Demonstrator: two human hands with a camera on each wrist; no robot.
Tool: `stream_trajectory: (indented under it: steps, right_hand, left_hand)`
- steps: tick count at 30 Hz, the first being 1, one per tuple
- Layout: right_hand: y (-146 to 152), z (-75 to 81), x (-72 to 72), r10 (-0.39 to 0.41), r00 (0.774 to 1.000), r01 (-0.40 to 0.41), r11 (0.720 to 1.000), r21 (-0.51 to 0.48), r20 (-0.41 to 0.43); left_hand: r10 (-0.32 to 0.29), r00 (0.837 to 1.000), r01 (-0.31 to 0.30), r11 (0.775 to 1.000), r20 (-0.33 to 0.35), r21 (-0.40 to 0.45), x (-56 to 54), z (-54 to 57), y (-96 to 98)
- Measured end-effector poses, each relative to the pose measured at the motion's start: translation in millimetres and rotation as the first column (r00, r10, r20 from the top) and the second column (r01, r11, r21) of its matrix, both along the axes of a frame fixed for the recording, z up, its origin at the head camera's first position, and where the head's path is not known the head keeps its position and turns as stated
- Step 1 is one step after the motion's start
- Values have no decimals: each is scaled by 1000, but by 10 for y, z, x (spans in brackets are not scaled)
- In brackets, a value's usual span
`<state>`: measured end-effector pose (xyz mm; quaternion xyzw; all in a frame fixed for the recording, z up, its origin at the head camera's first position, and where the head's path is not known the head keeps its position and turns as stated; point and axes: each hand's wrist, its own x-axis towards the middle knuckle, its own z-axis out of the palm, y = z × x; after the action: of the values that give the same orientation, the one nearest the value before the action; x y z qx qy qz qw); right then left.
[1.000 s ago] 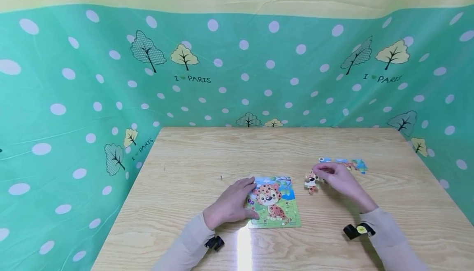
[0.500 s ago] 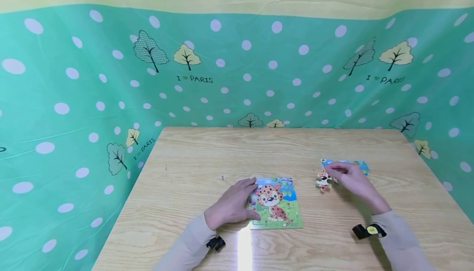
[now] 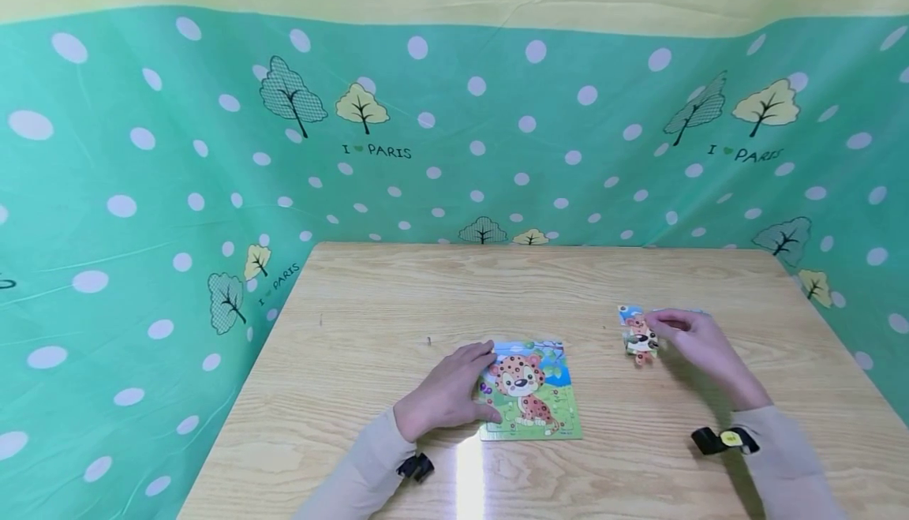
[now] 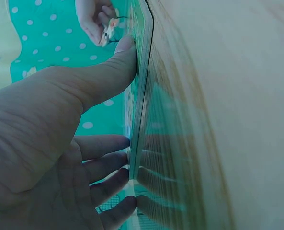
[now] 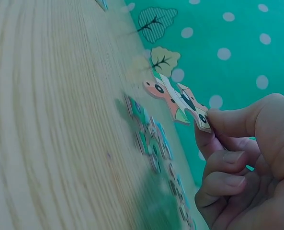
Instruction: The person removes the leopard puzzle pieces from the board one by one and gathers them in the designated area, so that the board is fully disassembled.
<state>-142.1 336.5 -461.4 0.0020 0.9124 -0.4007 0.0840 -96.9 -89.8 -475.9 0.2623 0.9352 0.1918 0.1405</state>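
- While the left hand [image 3: 446,394] rests at the left edge of the leopard picture board [image 3: 529,390], its fingers are loosely extended and set wide from the thumb, which touches the board's near-left part.
- The board lies flat on the near middle of the wooden surface [image 3: 369,299].
- To its right, the right hand [image 3: 699,346] pinches a spotted puzzle piece [image 5: 180,103] between thumb and fingers, tilted and raised off the surface.
- Loose pieces [image 5: 153,139] lie near the held one, on the surface's right side, partly hidden in the head view.
- A green dotted curtain [image 3: 497,149] hangs at the far side.
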Motion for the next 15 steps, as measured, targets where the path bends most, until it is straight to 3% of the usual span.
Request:
stream_trajectory:
  steps: [15]
  right_hand:
    - [348,-28,17,-77,995,76,997,23,57]
  left_hand:
    - [-2,1000,2,1000,-15,-3,2,-5,0]
